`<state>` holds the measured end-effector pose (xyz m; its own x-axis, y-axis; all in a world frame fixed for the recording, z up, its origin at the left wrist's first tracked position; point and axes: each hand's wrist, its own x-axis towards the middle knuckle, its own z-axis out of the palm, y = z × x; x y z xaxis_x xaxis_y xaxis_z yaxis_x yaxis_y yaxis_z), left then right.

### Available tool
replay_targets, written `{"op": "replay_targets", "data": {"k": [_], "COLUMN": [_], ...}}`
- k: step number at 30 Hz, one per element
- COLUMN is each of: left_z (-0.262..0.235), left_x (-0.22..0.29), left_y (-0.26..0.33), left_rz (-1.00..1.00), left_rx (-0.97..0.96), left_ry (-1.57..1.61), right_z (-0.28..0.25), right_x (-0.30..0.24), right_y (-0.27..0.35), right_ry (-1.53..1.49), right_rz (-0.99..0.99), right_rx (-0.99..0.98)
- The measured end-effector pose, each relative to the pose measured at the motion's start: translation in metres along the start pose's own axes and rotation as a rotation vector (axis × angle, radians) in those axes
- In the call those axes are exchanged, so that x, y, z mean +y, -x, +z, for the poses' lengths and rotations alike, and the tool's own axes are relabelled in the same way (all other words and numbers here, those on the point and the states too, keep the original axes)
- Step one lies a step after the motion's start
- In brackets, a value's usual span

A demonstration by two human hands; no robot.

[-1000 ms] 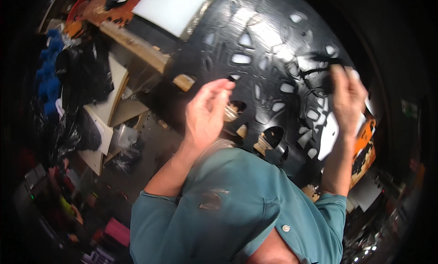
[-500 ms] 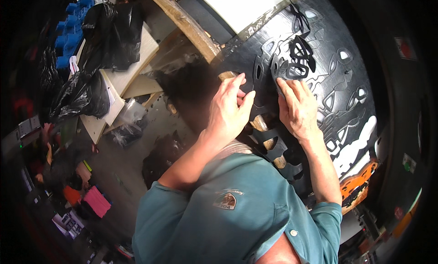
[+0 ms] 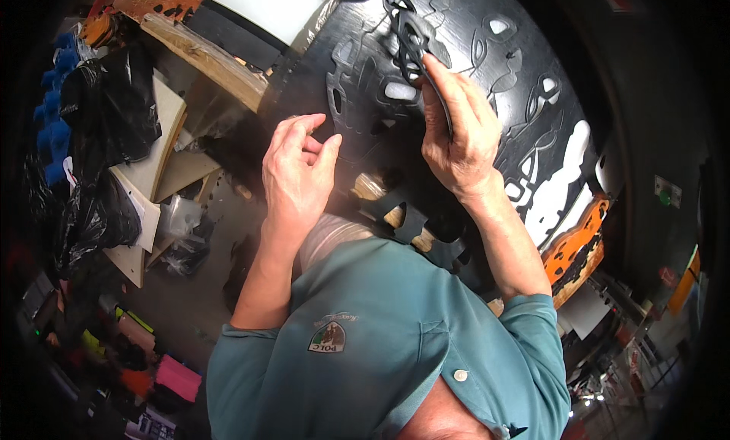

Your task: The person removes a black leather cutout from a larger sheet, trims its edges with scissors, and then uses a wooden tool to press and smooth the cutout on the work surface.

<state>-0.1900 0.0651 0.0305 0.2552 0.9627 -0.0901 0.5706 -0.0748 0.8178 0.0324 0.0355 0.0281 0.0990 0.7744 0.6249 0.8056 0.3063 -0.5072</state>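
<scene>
My right hand [image 3: 461, 132] pinches a thin, black cut-out piece [image 3: 439, 98], seen nearly edge-on between thumb and fingers. Looped black strips [image 3: 407, 33] with holes extend beyond its fingertips; whether they join the held piece I cannot tell. Beneath lies a shiny black sheet [image 3: 456, 56] with many curved outlines cut into it and white showing through some openings. My left hand [image 3: 299, 166] hovers at the sheet's left side, fingers curled and thumb apart, with nothing in it.
Black scrap strips [image 3: 411, 226] hang over a wooden edge close to my body. White cut-out scrap [image 3: 559, 189] and an orange perforated board [image 3: 578, 242] lie at the right. Black plastic bags [image 3: 110, 106] and pale boards [image 3: 169, 128] are stacked at the left, near a wooden beam [image 3: 201, 56].
My right hand has lifted from the sheet and now grips a thin black piece turned on edge. The view has shifted; my left hand remains empty.
</scene>
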Motion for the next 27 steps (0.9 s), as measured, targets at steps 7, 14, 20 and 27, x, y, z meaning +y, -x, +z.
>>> {"op": "replay_targets", "data": {"k": [7,14,20,27], "left_z": [0.007,-0.007,-0.005,-0.022], "left_x": [0.005,-0.005,-0.008,-0.011], "left_y": [0.017,0.016,0.018,-0.014], "left_rz": [-0.141,-0.127,-0.134,0.033], "left_rx": [-0.071,-0.122,-0.009,-0.152], "left_ry": [0.291,0.289,0.324,-0.024], "right_z": [0.023,0.029,0.027,0.026], "right_x": [-0.021,-0.020,-0.027,-0.022], "right_y": [0.021,0.025,0.025,0.027], "right_ry": [0.063,0.018,0.009,-0.058], "right_rz": [-0.071,-0.089,-0.062,-0.041], "right_rx": [-0.382,-0.384,-0.495,-0.490]}}
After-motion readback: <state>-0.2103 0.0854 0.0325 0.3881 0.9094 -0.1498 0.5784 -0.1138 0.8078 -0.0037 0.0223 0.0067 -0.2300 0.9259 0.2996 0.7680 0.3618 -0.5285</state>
